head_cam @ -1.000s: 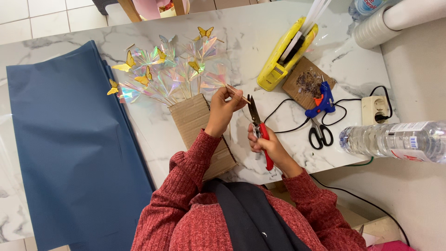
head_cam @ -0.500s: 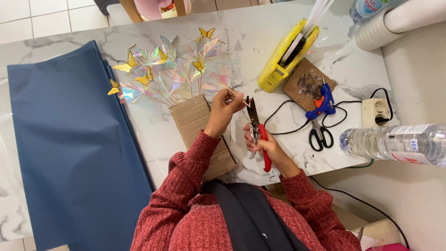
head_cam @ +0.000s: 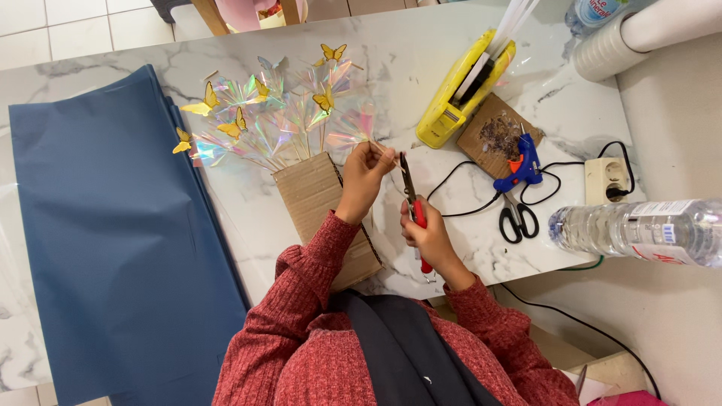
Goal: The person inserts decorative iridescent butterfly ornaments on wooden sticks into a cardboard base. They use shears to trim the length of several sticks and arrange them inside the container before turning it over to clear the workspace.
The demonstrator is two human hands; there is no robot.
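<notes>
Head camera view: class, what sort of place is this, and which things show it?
Probably a home craft table. On the marble-patterned table lie a blue glue gun, black scissors and blue wrapping sheets, beside iridescent picks with yellow paper butterflies.

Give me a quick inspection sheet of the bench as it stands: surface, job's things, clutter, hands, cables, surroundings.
Surface: white marble table, blue paper sheet covering its left part.
Job's things: thin stick; red-handled cutters; cardboard box holding iridescent picks with yellow butterflies.
Clutter: yellow tape dispenser, blue glue gun on a cardboard scrap, black scissors, plastic bottle, white rolls.
Hands: left hand pinches the stick; right hand grips the cutters, tips by the stick.
Cables: black cord from glue gun to socket block.
Surroundings: tiled floor, wooden legs at top.
</notes>
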